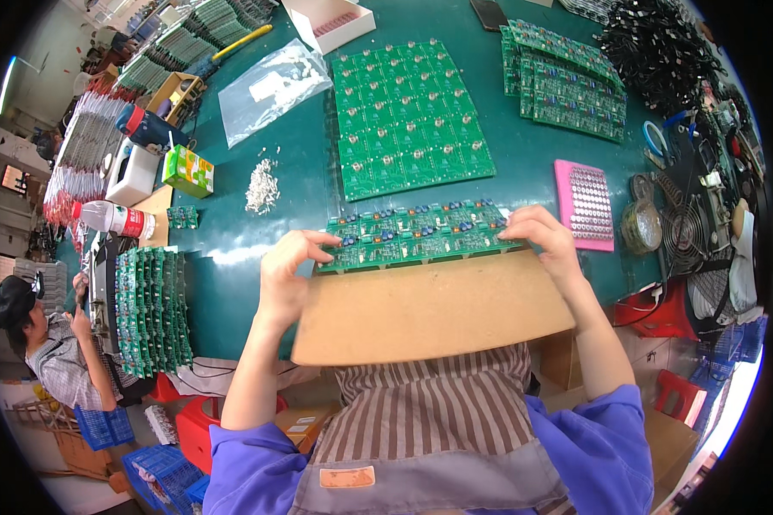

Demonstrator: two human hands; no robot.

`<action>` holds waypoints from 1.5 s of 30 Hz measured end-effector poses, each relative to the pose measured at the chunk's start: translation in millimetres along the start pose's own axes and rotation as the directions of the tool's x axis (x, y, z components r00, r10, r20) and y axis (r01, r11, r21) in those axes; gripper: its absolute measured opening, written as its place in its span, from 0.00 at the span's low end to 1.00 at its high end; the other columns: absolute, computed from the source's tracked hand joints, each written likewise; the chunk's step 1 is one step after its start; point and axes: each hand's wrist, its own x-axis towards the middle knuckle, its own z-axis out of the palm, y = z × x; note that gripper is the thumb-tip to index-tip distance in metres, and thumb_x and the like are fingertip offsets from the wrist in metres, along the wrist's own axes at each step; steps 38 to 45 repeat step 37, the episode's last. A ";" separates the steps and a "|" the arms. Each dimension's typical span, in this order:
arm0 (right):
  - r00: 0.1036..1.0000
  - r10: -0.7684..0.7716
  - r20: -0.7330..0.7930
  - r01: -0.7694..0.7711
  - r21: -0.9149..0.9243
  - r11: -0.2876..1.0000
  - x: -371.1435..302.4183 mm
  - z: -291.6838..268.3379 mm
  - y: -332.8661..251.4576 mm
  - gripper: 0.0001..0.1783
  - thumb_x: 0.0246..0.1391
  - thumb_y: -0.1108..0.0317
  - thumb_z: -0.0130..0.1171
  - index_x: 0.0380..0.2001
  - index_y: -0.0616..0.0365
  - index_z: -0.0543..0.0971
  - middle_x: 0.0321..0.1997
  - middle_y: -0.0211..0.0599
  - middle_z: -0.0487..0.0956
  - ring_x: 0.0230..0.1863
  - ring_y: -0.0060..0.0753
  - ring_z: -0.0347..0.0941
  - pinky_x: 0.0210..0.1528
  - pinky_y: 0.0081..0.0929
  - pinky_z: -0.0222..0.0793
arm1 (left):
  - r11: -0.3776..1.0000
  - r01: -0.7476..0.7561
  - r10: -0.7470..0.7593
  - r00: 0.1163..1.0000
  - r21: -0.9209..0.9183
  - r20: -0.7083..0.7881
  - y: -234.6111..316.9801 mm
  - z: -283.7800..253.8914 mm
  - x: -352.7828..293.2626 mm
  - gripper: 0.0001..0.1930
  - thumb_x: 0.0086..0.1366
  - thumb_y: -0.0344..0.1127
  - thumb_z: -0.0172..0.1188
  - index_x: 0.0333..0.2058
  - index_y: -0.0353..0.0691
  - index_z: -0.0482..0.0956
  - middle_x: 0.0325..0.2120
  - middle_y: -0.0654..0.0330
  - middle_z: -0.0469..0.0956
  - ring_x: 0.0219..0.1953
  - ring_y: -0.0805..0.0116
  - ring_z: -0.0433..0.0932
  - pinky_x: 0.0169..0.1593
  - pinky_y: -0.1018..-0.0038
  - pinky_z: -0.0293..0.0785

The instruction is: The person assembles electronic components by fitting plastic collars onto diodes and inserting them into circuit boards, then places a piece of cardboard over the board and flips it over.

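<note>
A long green circuit board panel (416, 237), crowded with small blue and orange components, lies across the middle of the workbench in front of me. My left hand (287, 273) pinches its left end between thumb and fingers. At the opposite end, my right hand (544, 242) grips the panel's edge the same way. Below the panel is a flat tan board (434, 311), reaching over the bench's near edge toward my striped apron. Just beyond the panel lie large green circuit board sheets (410, 120) with rows of round silver parts.
Small white parts (262, 186) are heaped at left, near a clear plastic bag (270, 90). Board stacks stand at left (153, 309) and far right (567, 81). A pink tray (586, 206) sits right, by a fan guard (685, 227). Another person (64, 352) works at left.
</note>
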 end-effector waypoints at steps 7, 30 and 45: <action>0.964 -0.183 0.194 0.206 -0.108 0.973 -11.0 -1.9 9.9 0.14 0.37 0.80 0.57 0.33 0.59 0.76 0.38 0.38 0.73 0.44 0.41 0.70 0.45 0.32 0.68 | 0.940 -0.282 0.240 0.946 0.191 0.220 -4.6 10.4 -33.9 0.16 0.32 0.26 0.68 0.22 0.39 0.70 0.35 0.58 0.78 0.38 0.58 0.77 0.40 0.67 0.72; 0.978 -0.026 0.209 0.055 -0.135 0.989 -43.6 -41.9 -7.7 0.26 0.43 0.56 0.64 0.44 0.60 0.73 0.44 0.39 0.74 0.49 0.41 0.70 0.52 0.33 0.66 | 0.828 -0.548 0.332 0.646 0.116 0.687 15.0 3.4 -2.3 0.29 0.29 0.55 0.67 0.21 0.37 0.66 0.51 0.55 0.70 0.50 0.56 0.70 0.50 0.61 0.66; 0.188 0.695 -0.694 -0.029 0.704 0.710 -130.2 -116.7 30.4 0.17 0.62 0.58 0.44 0.24 0.57 0.70 0.10 0.20 0.58 0.09 0.11 0.48 0.11 0.15 0.43 | 0.783 -0.618 0.390 0.578 0.072 0.717 6.8 -0.4 2.3 0.28 0.33 0.55 0.66 0.22 0.38 0.65 0.51 0.54 0.69 0.50 0.55 0.70 0.52 0.60 0.65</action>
